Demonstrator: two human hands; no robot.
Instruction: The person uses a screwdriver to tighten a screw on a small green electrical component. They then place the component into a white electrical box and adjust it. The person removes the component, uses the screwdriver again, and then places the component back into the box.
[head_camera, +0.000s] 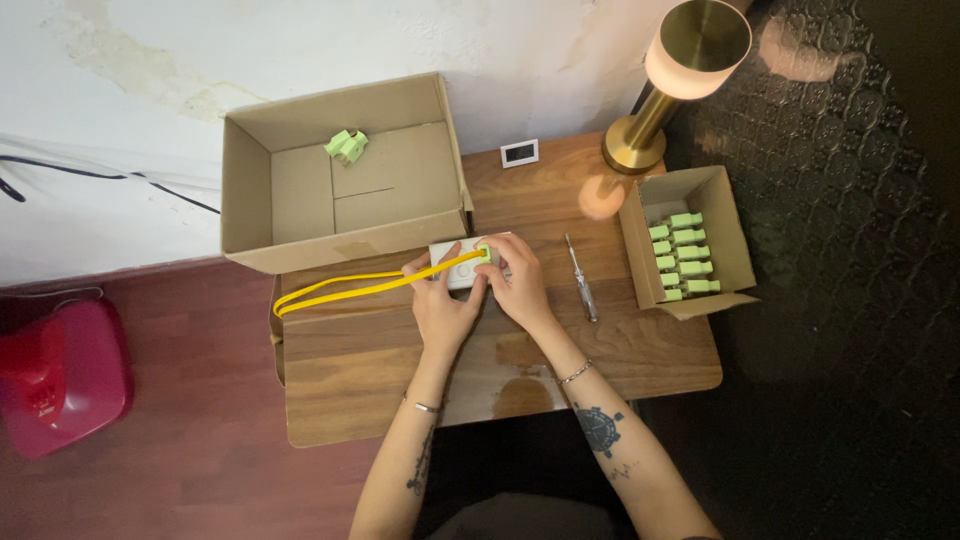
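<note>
Yellow cable lengthwise leftward from white box

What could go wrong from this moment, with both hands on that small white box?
The yellow cable loops past the table's left edge, so it may snag or drag the white box that the left hand and right hand press. The screwdriver lies loose near the right wrist and might get knocked and roll.

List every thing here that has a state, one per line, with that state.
Lamp: lit.
Large cardboard box: open, one green part inside.
Small cardboard box: open, rows of green connectors.
Yellow cable: looped, plugged end at white device.
Left hand: on device.
Right hand: on device.
Screwdriver: lying untouched.
</note>
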